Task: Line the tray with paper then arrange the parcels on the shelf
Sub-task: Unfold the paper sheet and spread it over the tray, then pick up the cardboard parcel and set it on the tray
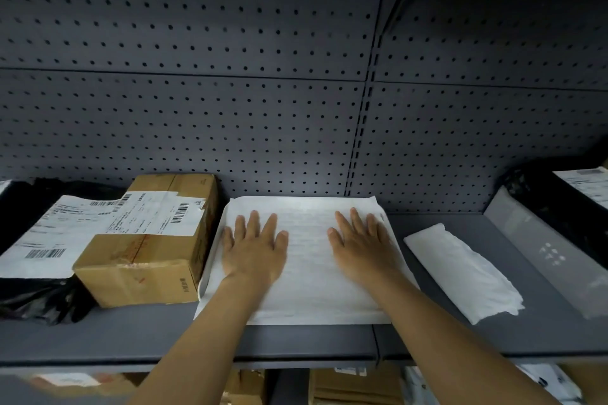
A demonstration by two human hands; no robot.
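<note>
While both hands point(255, 248) point(362, 245) press paper point(309, 286) flat-fingered, cardboard box point(148, 250) crowds left — folded paper point(460, 273) lies right.

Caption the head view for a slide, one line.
Both hands, left hand and right hand, flat on paper lining the tray, cardboard parcel beside it.

Paper point(306, 273) on tray point(210, 273) (box point(144, 260) left)

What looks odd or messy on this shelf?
The shipping label on the cardboard box looks torn and wrinkled. A crumpled folded paper lies loose, askew, right of the paper-lined tray, where both hands lie flat.
</note>
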